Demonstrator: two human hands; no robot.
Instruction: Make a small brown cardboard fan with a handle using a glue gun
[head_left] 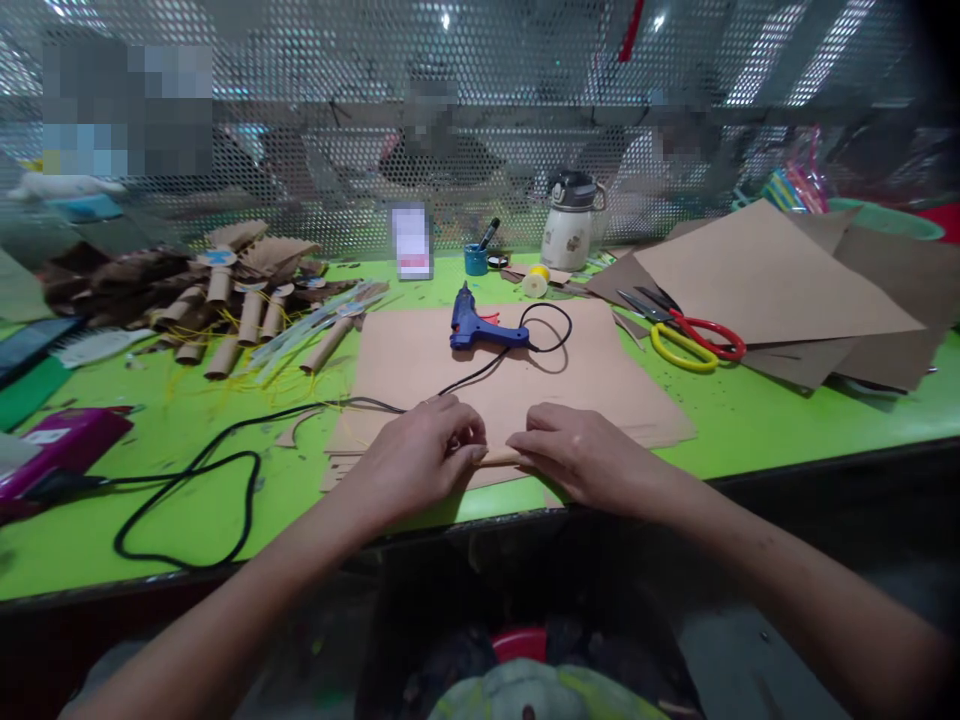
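A stack of brown kraft paper (600, 375) lies on the bright green table in front of me. Along its near edge, my left hand (424, 450) and my right hand (589, 455) pinch the narrow rolled edge of a paper sheet (499, 456) from either side. The fingers of both hands are curled closed, with a small gap between the hands. Beyond them a blue glue gun (480, 330) rests on its side on the paper. Its black cord (356, 402) runs left past my left wrist.
Left stand a heap of brown paper tubes (250, 318) with yellow strings and a magenta box (71, 450) joined to a cord. Scissors with red and yellow handles (686, 345) lie beside brown sheets (772, 275). A flask (570, 225) and blue pot (475, 261) stand behind, before a perforated screen (510, 120).
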